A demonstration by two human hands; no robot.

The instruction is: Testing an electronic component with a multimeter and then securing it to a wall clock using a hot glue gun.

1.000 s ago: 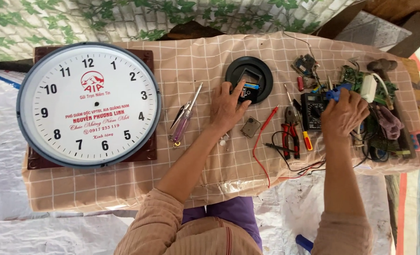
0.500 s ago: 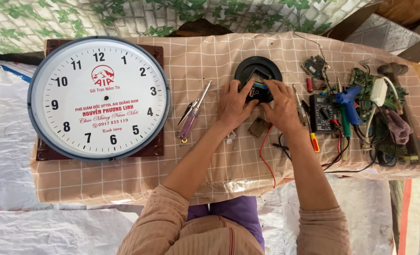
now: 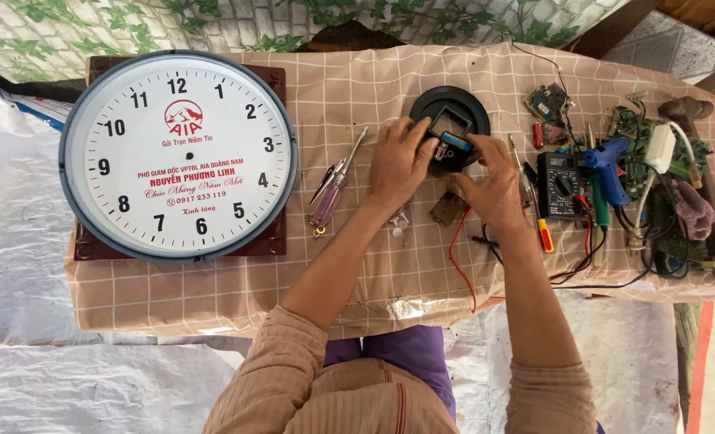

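1. Head view – the black round clock movement housing [image 3: 451, 122] lies on the surface [image 3: 373, 265], which is covered with a beige checked cloth, and both hands meet over its lower half.
2. The left hand [image 3: 400, 163] rests against the housing's lower left edge, its fingers curled onto the rim so that it grips the housing.
3. The right hand [image 3: 492, 181] comes in from the housing's lower right; thumb and fingertips pinch a small blue part [image 3: 455, 141] set in the housing's middle.
4. Well to the left of the housing lies a large round wall clock [image 3: 178, 154] with a white face and grey rim, resting on a dark brown board [image 3: 273, 241].
5. Between that clock and the housing, just left of the left hand, lie a clear-handled screwdriver [image 3: 335, 186] and a thinner dark tool beside it.
6. Just below the housing, between the two hands, sits a small brown square piece [image 3: 447, 208], with a red wire [image 3: 458, 257] running down from there.
7. Right of the housing – a black multimeter [image 3: 560, 185], then a blue glue gun [image 3: 608, 165], and beyond them a heap of circuit boards and cables [image 3: 655, 185].
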